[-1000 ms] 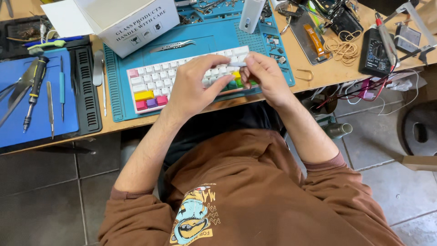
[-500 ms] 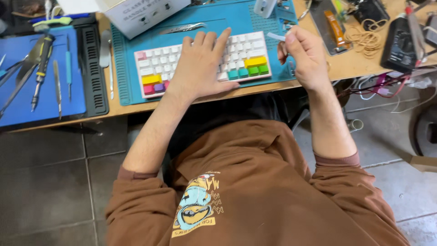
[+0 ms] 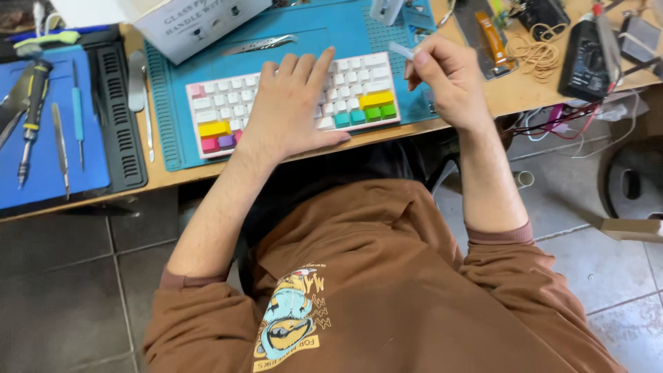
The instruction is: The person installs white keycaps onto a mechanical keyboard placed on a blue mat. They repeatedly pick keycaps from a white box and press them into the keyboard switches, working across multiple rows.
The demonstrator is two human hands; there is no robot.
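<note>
Head view shows the keyboard (image 3: 293, 100) on a blue mat (image 3: 331, 34) at the desk's (image 3: 511, 97) near edge, with the left hand (image 3: 293, 107) lying flat and open on it. Just right, the right hand (image 3: 445, 79) pinches a small white keycap (image 3: 400, 50) above the mat; a white box (image 3: 200, 21) sits farther back.

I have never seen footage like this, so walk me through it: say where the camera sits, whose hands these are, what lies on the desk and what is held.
The one camera is worn on the person's head and looks down, so both bare hands are their own. The left hand rests flat on a white keyboard with some coloured keys, which lies on a blue work mat. The right hand pinches a small white piece, probably a keycap, above the mat's right edge. A white box, tweezers and a tray of hand tools lie around.
</note>
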